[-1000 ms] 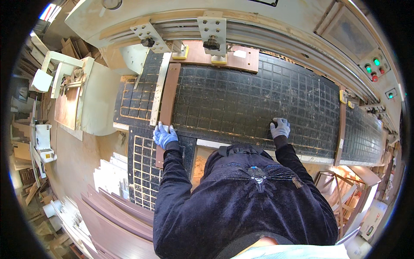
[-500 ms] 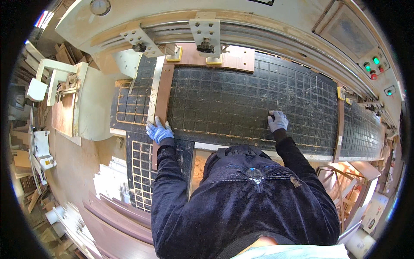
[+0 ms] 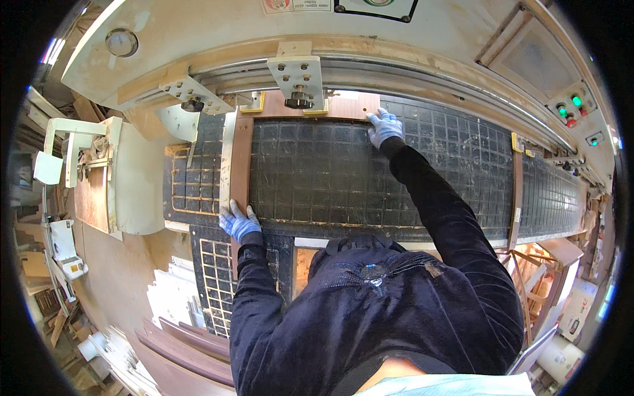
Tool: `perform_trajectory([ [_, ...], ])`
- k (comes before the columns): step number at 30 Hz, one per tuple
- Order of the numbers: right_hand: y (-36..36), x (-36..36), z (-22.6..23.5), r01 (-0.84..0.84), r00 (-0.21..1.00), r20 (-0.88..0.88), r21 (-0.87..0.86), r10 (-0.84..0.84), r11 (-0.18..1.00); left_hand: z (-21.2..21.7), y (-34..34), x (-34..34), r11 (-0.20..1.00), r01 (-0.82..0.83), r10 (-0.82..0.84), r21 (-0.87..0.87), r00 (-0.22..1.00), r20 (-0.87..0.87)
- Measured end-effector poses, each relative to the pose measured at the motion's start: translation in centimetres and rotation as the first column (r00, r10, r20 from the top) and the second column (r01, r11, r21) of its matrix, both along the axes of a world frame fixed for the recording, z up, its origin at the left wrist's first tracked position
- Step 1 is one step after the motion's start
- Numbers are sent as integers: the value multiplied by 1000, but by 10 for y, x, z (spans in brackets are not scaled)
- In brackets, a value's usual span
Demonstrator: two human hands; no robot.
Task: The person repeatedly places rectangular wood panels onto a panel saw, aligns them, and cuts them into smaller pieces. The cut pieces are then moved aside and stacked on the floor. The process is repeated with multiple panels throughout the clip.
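Note:
My left hand (image 3: 241,223), in a blue and white glove, lies with fingers spread over the near part of a long narrow brown board (image 3: 241,155) running away from me along a pale metal fence (image 3: 227,162). At the back, a second brown wooden board (image 3: 353,104) lies crosswise, meeting the first near its far end. My right hand (image 3: 385,127), gloved alike, reaches out to this board's right end and touches it, fingers apart. Both boards rest on a black gridded machine table (image 3: 330,171). White clamp brackets (image 3: 295,76) with yellow-edged pads (image 3: 316,109) stand over the back board.
A brown strip (image 3: 517,198) crosses the table at right. Lit buttons (image 3: 571,111) sit on the machine's right panel. A pale rail (image 3: 422,69) spans the back. Stacked brown panels (image 3: 178,356) and white pieces (image 3: 173,297) stand at lower left.
My right hand has moved from the middle of the table, away and leftward, to the back board's right end. My left hand stays on the long board. The view has shifted slightly.

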State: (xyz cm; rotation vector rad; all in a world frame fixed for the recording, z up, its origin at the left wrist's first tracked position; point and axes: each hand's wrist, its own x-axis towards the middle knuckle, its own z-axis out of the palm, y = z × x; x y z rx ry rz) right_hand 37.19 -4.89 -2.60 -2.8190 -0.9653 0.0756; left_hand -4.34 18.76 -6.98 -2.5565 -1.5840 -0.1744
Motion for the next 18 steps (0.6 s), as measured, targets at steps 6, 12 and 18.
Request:
perform_trajectory([
  [6,29,6,-3,30,999,-26,-64,-32,997,-1,1,-2,1000,26,-27,16,997,67],
  [12,34,6,5,27,999,-37,-71,-30,997,-3,3,-7,996,59,-70,71,984,166],
  [18,37,3,8,56,996,-51,-191,-67,980,-3,3,-7,998,24,-33,53,985,170],
])
